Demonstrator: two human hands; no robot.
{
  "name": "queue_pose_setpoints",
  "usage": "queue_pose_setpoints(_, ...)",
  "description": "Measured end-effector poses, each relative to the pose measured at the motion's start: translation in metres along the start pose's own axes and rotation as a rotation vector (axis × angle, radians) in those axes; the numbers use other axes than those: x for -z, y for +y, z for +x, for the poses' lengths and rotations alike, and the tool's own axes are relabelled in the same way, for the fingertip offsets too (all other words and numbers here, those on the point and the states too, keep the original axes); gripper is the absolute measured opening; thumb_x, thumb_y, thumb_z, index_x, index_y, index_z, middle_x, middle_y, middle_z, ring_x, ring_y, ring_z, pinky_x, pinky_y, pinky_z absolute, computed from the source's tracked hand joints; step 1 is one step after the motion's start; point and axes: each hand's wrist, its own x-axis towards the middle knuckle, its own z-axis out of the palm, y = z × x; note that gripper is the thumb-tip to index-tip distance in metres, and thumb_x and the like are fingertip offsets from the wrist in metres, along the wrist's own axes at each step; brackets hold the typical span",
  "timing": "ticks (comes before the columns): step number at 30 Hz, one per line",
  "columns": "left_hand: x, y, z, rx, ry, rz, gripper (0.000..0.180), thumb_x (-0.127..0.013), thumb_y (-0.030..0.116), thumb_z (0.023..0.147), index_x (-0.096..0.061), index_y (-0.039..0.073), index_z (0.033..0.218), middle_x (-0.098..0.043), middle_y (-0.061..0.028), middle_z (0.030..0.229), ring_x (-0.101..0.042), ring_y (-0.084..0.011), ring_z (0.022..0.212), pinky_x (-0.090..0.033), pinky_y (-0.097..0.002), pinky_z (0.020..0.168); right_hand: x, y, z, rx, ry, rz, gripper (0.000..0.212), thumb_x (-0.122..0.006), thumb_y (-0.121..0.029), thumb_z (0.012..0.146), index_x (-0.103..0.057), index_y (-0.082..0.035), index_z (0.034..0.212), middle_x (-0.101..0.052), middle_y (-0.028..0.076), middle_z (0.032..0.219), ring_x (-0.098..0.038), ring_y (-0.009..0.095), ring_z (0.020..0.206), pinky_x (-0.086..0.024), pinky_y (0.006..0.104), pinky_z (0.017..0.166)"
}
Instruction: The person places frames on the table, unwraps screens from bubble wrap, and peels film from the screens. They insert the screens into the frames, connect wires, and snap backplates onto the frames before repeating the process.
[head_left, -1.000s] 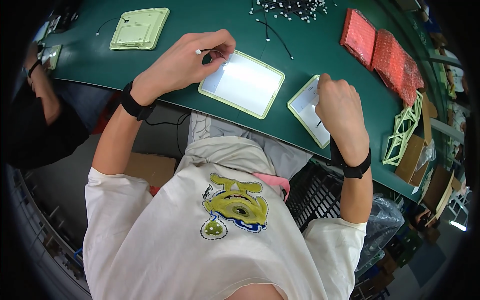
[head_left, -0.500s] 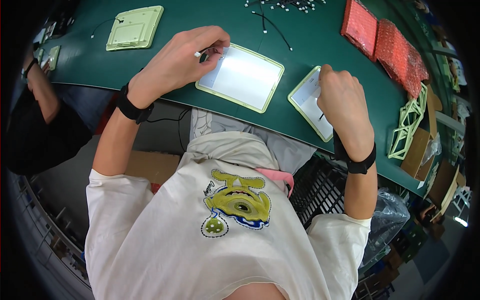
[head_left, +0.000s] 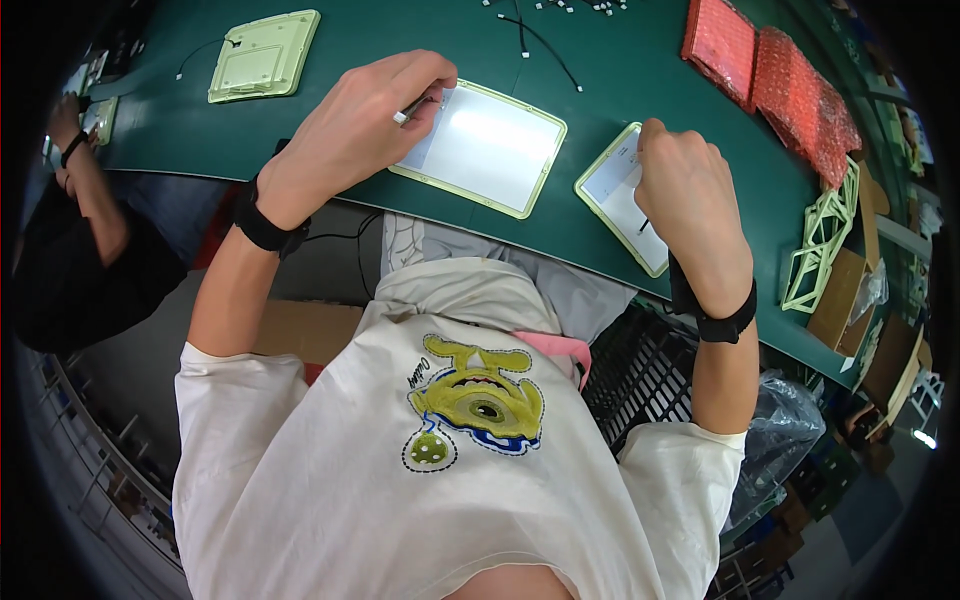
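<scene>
My left hand (head_left: 375, 125) is closed in a pinch over the left end of a white panel with a pale green frame (head_left: 495, 145). A short dark cable with a white connector (head_left: 401, 117) pokes out between its fingers; the fingertips' contact is hidden. To the right, a second green-framed white panel (head_left: 607, 185) lies at a slant, partly covered by my right hand (head_left: 690, 195). That hand is closed, fingers curled, its fingertips turned away from view. A thin dark piece (head_left: 643, 226) shows below it, and I cannot tell whether it is gripped or lies on the panel.
A pale green back cover (head_left: 262, 60) with a cable lies at the far left. Loose black cables (head_left: 540, 40) are at the back. Red bubble-wrap packs (head_left: 790, 95), green frames (head_left: 822, 240) and a cardboard box (head_left: 838, 310) line the right. Another person's arm (head_left: 90, 190) is at the left.
The connector at my left hand has shifted slightly and its cable lies closer to the fingers. My right hand stays over the right panel. The whole view has moved a little.
</scene>
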Motion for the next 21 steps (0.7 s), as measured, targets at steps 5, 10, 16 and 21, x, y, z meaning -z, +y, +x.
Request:
queue_pose_setpoints(5, 0.004, 0.001, 0.004, -0.117, -0.034, 0.084, 0.023, -0.072, -0.002, 0.092, -0.063, 0.002, 0.112, -0.073, -0.0147, 0.103, -0.071, -0.0380, 0.090, -0.058, -0.0442, 0.076, -0.002, 0.000, -0.002, 0.010, 0.021, 0.009, 0.016, -0.062, 0.007, 0.083, -0.067, 0.009, 0.098, -0.069, 0.030, 0.080, -0.071, 0.049, 0.080, -0.058, 0.0563, 0.075)
queue_pose_setpoints(10, 0.003, 0.001, 0.001, -0.109, -0.042, 0.083, 0.025, -0.072, -0.003, 0.091, -0.063, 0.002, 0.113, -0.073, -0.0147, 0.104, -0.072, -0.0381, 0.092, -0.058, -0.0454, 0.078, -0.004, 0.000, -0.002, 0.024, 0.041, -0.012, 0.014, -0.062, 0.007, 0.082, -0.066, 0.009, 0.096, -0.069, 0.030, 0.080, -0.071, 0.050, 0.080, -0.059, 0.0558, 0.074)
queue_pose_setpoints(16, 0.004, 0.000, 0.003, -0.071, -0.127, 0.093, 0.024, -0.071, -0.006, 0.095, -0.062, 0.000, 0.116, -0.071, -0.0158, 0.103, -0.072, -0.0360, 0.088, -0.059, -0.0403, 0.077, -0.003, -0.001, 0.000, 0.036, 0.032, -0.018, 0.014, -0.063, 0.006, 0.081, -0.066, 0.009, 0.095, -0.070, 0.030, 0.081, -0.072, 0.050, 0.080, -0.059, 0.0552, 0.074)
queue_pose_setpoints(21, 0.004, 0.007, 0.011, -0.101, -0.125, 0.105, 0.026, -0.069, -0.008, 0.092, -0.062, -0.001, 0.117, -0.069, -0.0180, 0.103, -0.069, -0.0408, 0.090, -0.057, -0.0454, 0.078, -0.002, 0.001, -0.001, 0.036, 0.076, -0.049, 0.014, -0.065, 0.003, 0.081, -0.068, 0.007, 0.094, -0.073, 0.027, 0.082, -0.075, 0.046, 0.080, -0.062, 0.0526, 0.073)
